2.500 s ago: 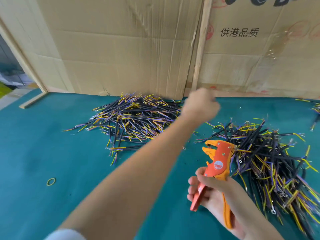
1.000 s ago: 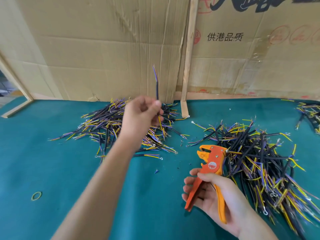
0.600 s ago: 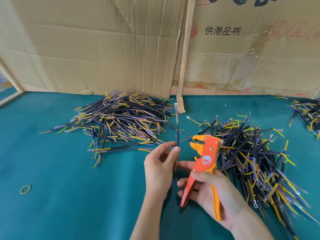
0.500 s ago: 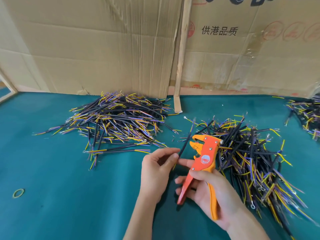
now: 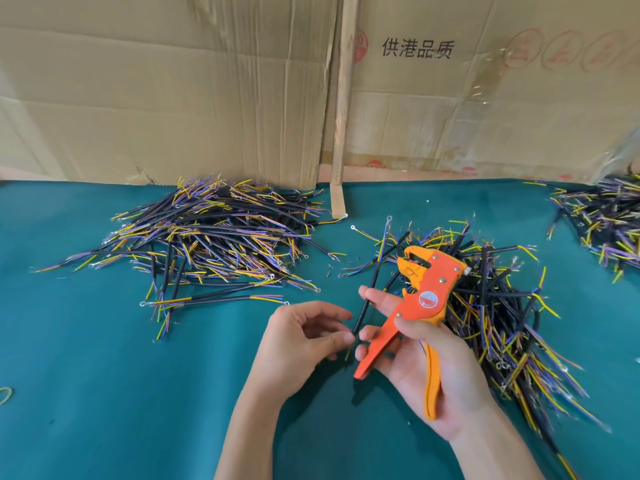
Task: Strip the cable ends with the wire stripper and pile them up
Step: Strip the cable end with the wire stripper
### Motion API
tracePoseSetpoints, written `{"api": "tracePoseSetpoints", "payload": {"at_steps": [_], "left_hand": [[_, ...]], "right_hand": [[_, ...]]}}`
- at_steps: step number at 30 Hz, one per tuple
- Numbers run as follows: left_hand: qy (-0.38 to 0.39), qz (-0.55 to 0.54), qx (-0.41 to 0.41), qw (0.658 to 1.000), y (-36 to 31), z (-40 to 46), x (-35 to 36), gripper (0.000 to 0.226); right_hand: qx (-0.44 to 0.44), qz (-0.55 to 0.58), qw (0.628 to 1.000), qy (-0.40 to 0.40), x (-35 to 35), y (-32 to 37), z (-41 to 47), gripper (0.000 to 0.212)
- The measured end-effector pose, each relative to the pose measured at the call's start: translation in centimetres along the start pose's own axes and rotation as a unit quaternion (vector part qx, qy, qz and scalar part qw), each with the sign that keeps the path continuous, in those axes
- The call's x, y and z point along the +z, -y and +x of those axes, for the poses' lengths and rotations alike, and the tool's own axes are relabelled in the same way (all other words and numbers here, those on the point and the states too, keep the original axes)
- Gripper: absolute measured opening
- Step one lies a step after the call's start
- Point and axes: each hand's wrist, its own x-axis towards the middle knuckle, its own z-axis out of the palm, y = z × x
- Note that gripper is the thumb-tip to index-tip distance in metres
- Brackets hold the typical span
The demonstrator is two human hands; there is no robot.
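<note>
My left hand [image 5: 298,337] pinches the lower end of a black cable [image 5: 367,297] that slants up to the right, its thin coloured wires reaching past the stripper's jaws. My right hand [image 5: 426,365] grips the orange wire stripper [image 5: 420,299] by its handles, jaws pointing up and left, with its forefinger stretched out behind the cable. The cable lies just left of the jaws, not between them. One pile of cables [image 5: 214,244] lies at the back left and another pile [image 5: 495,306] to the right of the stripper.
The work lies on a teal cloth table [image 5: 104,393]. Cardboard sheets [image 5: 173,91] and a wooden slat [image 5: 341,109] stand along the back edge. A third heap of cables [image 5: 602,220] sits at the far right. A rubber band [image 5: 5,394] lies at the left edge.
My left hand reached to the back, lifted one cable upright, then brought it down beside the stripper. The cable now slants right, close to the jaws. My right hand kept holding the stripper.
</note>
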Motion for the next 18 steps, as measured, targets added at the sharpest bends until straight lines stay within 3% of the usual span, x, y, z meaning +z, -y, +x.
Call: {"api": "tracePoseSetpoints", "payload": {"at_steps": [6,18], "left_hand": [[0.007,0.014,-0.013,1.000,-0.08,-0.10,-0.13,0.025],[-0.055,0.087,0.011,0.995,0.27,0.11,0.22,0.022]], "right_hand": [[-0.007,0.002,1.000,0.015,-0.41,0.18,-0.09,0.064],[-0.026,0.043,0.999,0.017,-0.68,0.59,-0.17,0.074]]}}
